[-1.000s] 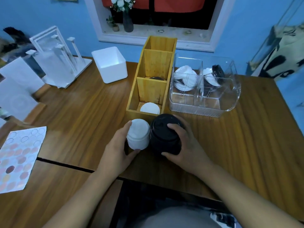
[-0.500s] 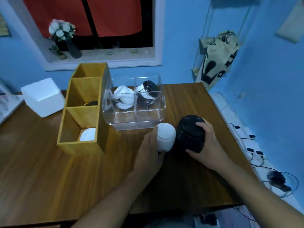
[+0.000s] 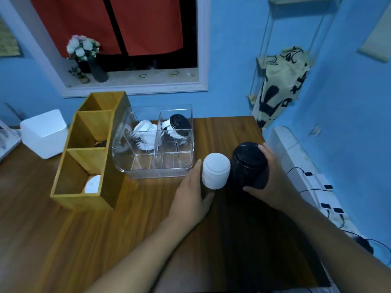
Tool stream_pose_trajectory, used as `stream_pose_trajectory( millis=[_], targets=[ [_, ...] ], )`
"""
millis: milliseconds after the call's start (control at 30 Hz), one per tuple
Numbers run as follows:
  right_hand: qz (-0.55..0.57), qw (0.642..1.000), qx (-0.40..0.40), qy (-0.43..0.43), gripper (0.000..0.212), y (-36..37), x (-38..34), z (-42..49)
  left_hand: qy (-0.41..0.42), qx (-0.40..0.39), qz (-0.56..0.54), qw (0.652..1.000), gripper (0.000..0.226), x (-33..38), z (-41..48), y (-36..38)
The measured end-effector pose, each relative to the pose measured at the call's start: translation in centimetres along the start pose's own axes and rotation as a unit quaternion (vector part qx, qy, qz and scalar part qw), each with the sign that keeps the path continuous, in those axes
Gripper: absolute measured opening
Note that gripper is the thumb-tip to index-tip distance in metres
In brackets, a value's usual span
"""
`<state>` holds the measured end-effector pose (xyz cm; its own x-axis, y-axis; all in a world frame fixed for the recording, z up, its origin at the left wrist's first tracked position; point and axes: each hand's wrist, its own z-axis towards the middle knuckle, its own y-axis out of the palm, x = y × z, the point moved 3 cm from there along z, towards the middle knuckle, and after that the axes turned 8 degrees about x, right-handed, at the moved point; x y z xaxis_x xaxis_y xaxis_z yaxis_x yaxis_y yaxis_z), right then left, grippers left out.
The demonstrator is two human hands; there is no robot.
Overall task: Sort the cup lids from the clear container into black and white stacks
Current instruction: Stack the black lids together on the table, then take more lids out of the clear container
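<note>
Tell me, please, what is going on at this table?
A person is sorting cup lids by colour. Their left hand grips a white stack and their right hand grips a black stack, side by side in front of the clear container. White lids and a black lid lie unsorted in the container, so the sorting is not finished.

I find no words or numbers I can read, not on the white lid stack [image 3: 215, 173] or black lid stack [image 3: 248, 166] I hold. The cream cloth [image 3: 281, 85] by the wall bears black marks, perhaps lettering, too blurred to tell.
</note>
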<state>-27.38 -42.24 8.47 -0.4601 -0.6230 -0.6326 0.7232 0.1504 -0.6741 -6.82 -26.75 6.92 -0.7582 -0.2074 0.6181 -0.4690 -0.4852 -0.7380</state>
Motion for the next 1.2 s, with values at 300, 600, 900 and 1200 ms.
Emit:
stream_pose_trajectory(
  millis=[300, 600, 900, 1200],
  targets=[
    [-0.100, 0.983, 0.028, -0.155, 0.044, 1.9, -13.4, 5.8, 0.052, 0.064, 0.106, 0.991, 0.047, -4.2, 5.9, -14.6],
    [-0.154, 0.974, -0.151, -0.066, 0.037, 14.1, -16.9, 19.7, 0.008, -0.087, 0.238, 0.967, 0.051, -10.8, 21.5, -15.9],
    [-0.278, 0.921, -0.272, -0.019, 0.053, 19.1, -16.0, 25.1, 0.003, -0.240, 0.320, 0.916, 0.046, -12.9, 26.4, -12.7],
    [-0.379, 0.861, -0.338, 0.013, 0.050, 21.3, -16.9, 26.4, 0.057, -0.336, 0.416, 0.843, 0.071, -10.9, 27.3, -11.9]
  ],
)
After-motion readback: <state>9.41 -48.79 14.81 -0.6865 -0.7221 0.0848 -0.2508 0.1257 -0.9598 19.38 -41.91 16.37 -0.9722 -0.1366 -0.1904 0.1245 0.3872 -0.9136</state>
